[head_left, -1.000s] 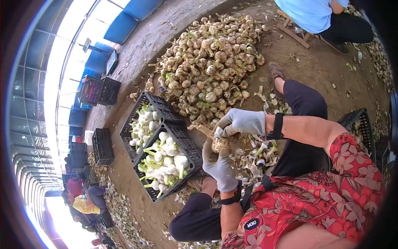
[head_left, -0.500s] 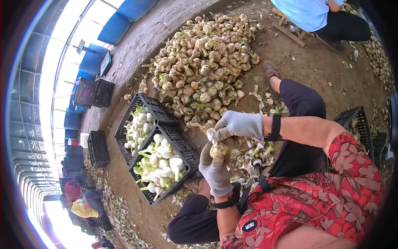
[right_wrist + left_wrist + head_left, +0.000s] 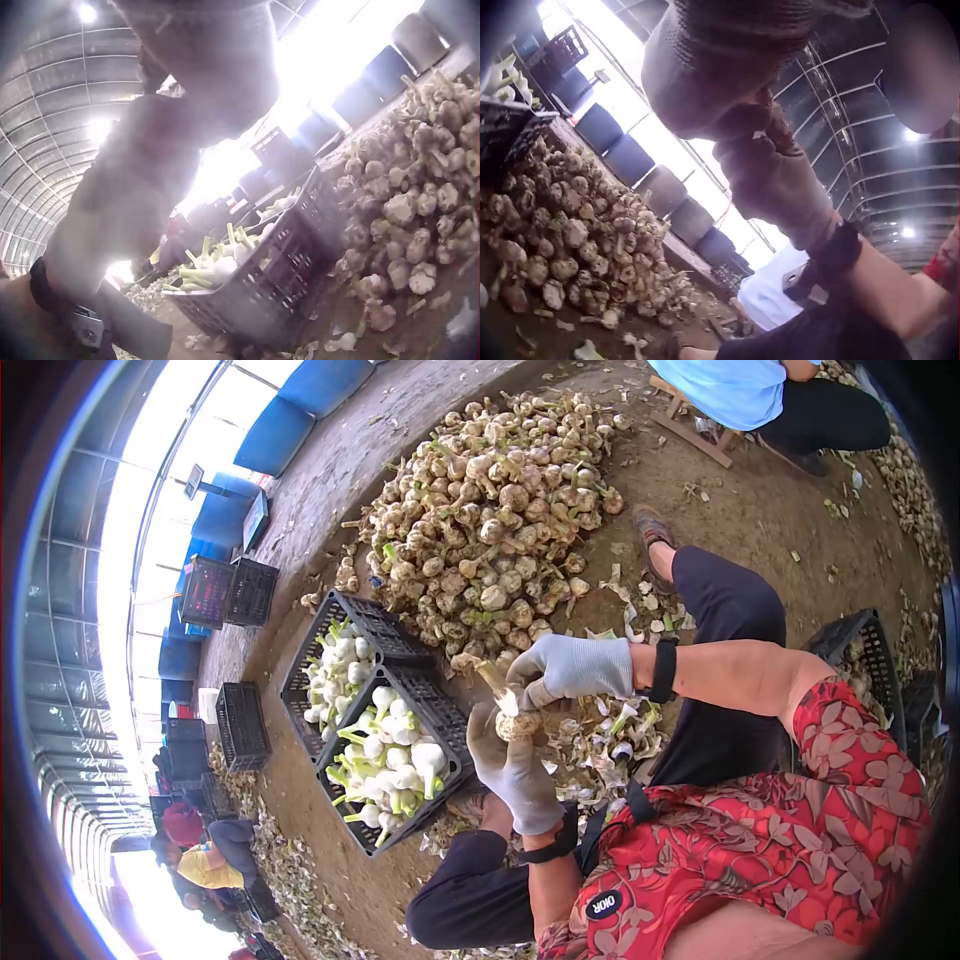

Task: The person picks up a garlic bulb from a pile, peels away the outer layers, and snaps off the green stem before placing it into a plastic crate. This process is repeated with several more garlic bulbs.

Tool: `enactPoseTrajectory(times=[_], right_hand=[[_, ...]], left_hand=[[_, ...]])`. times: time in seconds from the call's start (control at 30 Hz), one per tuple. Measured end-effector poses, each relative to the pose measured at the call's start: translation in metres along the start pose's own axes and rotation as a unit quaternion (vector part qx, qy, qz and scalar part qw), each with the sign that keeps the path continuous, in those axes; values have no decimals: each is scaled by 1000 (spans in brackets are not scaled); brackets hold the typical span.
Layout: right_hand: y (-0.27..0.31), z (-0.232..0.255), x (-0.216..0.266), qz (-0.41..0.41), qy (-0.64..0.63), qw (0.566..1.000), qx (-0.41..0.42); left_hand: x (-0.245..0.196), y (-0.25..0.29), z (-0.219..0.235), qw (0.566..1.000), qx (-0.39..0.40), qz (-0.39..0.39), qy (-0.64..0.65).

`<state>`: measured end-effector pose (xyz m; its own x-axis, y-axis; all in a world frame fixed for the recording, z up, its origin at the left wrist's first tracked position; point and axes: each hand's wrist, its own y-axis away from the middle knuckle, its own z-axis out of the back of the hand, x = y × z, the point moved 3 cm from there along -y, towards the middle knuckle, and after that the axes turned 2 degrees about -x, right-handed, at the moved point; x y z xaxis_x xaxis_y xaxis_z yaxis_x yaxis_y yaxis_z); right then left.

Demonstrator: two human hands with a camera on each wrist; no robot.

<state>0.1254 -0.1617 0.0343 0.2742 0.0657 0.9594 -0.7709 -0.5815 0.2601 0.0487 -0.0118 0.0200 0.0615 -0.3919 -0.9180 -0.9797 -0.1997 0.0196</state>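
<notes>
In the head view my gloved left hand [image 3: 518, 775] holds a garlic bulb [image 3: 517, 726] with brownish outer skin, its thumb and fingers around the lower side. My gloved right hand [image 3: 578, 666] pinches at the bulb's neck, where a strip of white skin [image 3: 507, 701] shows. A dry stalk [image 3: 489, 676] sticks out past the fingers toward the pile. Both gloves are grey knit with darker, dirty fingers. The left wrist view has the right hand [image 3: 772, 184] close against the left; the bulb is mostly hidden there. Glare washes out the left hand [image 3: 127, 187] in the right wrist view.
A large heap of unpeeled garlic [image 3: 490, 520] lies ahead. Two black crates, the nearer one [image 3: 440, 710] and another behind, hold cleaned white bulbs. Peeled skins [image 3: 610, 745] litter the ground between my legs. Another crate [image 3: 870, 660] stands at right; a person in blue [image 3: 735, 395] sits beyond.
My right fingers lifted white skin up from the bulb half a second ago and are now back down at its neck. The bulb stays in my left hand. The head view has shifted slightly.
</notes>
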Motion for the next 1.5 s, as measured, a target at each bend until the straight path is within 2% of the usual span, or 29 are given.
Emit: enactPoseTrajectory(times=[0.07,0.17,0.2,0.3,0.33,0.43,0.47,0.57,0.67,0.7,0.77,0.83,0.93,1.03,1.1,1.13,1.23,1.33,1.4,1.43,1.5], right_hand=[[-3,1,-7,51,49,997,-35],[-1,1,-3,118,116,984,-64],[1,0,-1,138,137,978,-70],[2,-3,-5,197,118,966,-116],[-3,-1,-12,178,134,969,-109],[-11,6,-18,156,71,982,-78],[-13,10,-17,103,47,993,-24],[1,4,-6,10,-204,979,5],[-7,0,-7,27,-99,995,-4],[-12,-2,-14,27,-51,998,-3],[-13,-4,-24,44,-57,997,-35],[-13,-4,-29,63,-89,993,-51],[-18,-1,-31,144,-82,985,-38],[-12,-1,-28,100,-120,987,-29],[-6,1,-19,87,-69,993,-51],[-5,2,-16,81,-42,994,-61],[-11,3,-15,110,165,976,-88],[-7,0,-12,142,189,963,-132],[-5,-5,-14,184,245,930,-204],[-3,-8,-15,203,272,910,-239],[-1,-12,-14,223,302,893,-247]], left_hand=[[4,2,0,998,5,-23,-54],[9,2,-2,1000,10,25,1],[28,-3,13,979,6,124,163],[35,-6,19,935,-58,211,280],[31,-8,19,950,-33,184,249],[13,-9,7,981,41,100,158],[8,-9,3,988,38,69,130],[0,-8,-3,999,25,-4,36],[7,-10,4,996,17,-43,-72],[9,-9,4,996,5,-30,-79],[7,-4,-6,996,-18,-2,-92],[6,-3,-14,1000,13,13,-15],[13,-5,-13,994,17,54,90],[18,-8,-7,981,1,123,149],[19,-9,-2,979,13,144,143],[19,-8,-1,987,3,120,110],[8,-6,-10,999,-14,43,0],[9,-2,-7,992,-22,-18,-120],[6,-1,-21,983,-62,-36,-172],[5,-1,-21,985,-58,-18,-159],[3,-3,-21,990,-48,18,-130]])
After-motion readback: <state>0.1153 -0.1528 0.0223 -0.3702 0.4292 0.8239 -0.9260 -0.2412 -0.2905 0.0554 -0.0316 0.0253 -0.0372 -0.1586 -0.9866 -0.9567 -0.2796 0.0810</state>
